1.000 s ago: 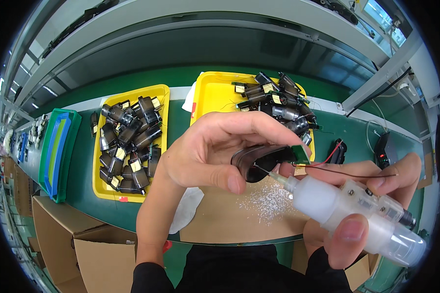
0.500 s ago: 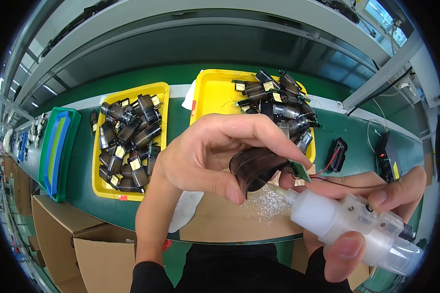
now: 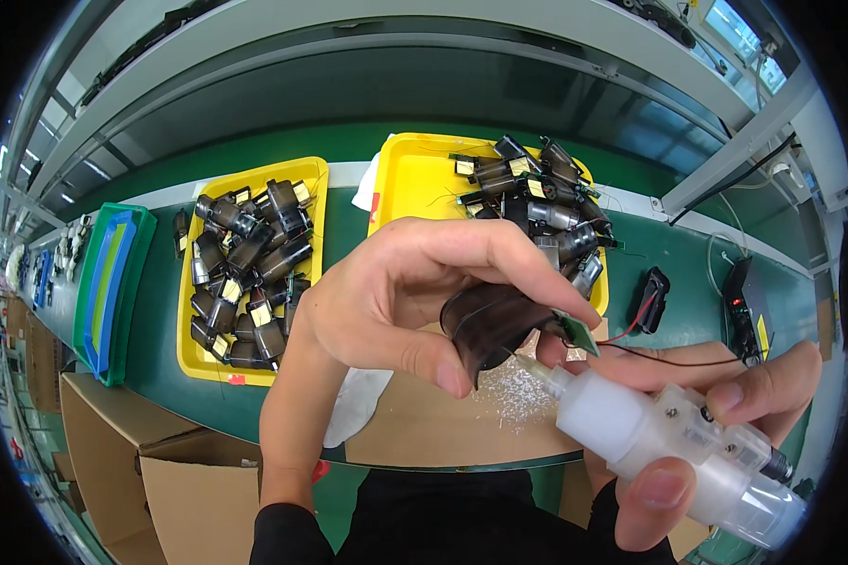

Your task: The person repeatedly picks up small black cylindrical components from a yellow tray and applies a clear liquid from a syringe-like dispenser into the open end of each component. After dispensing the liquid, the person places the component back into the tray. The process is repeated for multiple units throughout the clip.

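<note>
My left hand point(image 3: 396, 301) pinches a dark translucent plastic housing point(image 3: 493, 325), thumb below and forefinger over its top. A small green circuit board point(image 3: 578, 331) sits at the housing's right end, with a red and a black wire leading off to the right. My right hand point(image 3: 725, 405) is wrapped round a white translucent dispensing bottle point(image 3: 622, 424) with a clear end cap. The bottle's narrow nozzle point(image 3: 534, 367) points up and left, its tip at the housing's lower edge. Whether the tip touches the housing I cannot tell.
Yellow trays of similar dark housings stand at the left point(image 3: 187, 311) and behind my hands point(image 3: 415, 155). White crumbs lie on a cardboard sheet point(image 3: 443, 433). A black device point(image 3: 746, 306) is at the right, green and blue trays point(image 3: 113, 297) far left, an open carton point(image 3: 198, 490) lower left.
The bottle and my right hand have shifted slightly down and left. My left hand and the housing have barely moved.
</note>
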Demonstrator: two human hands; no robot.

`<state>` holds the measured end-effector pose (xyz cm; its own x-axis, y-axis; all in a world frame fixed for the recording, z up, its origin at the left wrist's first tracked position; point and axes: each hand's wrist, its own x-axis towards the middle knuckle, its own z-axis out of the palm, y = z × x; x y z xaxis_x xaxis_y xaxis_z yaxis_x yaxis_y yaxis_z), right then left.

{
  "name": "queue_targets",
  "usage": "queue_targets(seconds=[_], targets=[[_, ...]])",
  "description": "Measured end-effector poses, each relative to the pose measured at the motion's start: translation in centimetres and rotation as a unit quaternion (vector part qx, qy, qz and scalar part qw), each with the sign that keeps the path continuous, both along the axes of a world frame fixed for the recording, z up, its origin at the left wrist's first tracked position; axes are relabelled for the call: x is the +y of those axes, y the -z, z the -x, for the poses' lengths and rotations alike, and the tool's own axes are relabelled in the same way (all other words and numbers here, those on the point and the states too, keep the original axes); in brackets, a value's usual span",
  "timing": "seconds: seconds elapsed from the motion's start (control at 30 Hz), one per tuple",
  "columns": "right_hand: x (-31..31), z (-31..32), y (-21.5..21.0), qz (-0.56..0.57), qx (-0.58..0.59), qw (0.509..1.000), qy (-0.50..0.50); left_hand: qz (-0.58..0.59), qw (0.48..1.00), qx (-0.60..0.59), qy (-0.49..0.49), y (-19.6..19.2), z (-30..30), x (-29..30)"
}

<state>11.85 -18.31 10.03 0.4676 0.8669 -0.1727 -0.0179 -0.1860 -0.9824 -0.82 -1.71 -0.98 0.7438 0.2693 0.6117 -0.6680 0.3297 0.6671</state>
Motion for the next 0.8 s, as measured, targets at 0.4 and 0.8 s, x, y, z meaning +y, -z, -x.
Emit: queue_targets(seconds=[0.4,0.8], targets=[[1.1,2.2,3.3,-0.281,-0.279,0.918,0.026,0.034,0.999,0.016,0.015,-0.5,-0.1,-0.3],[1.2,2.6,3.3,-0.3,-0.176,0.937,0.014,0.024,0.999,0.02,0.011,-0.3,0.0,-0.1]])
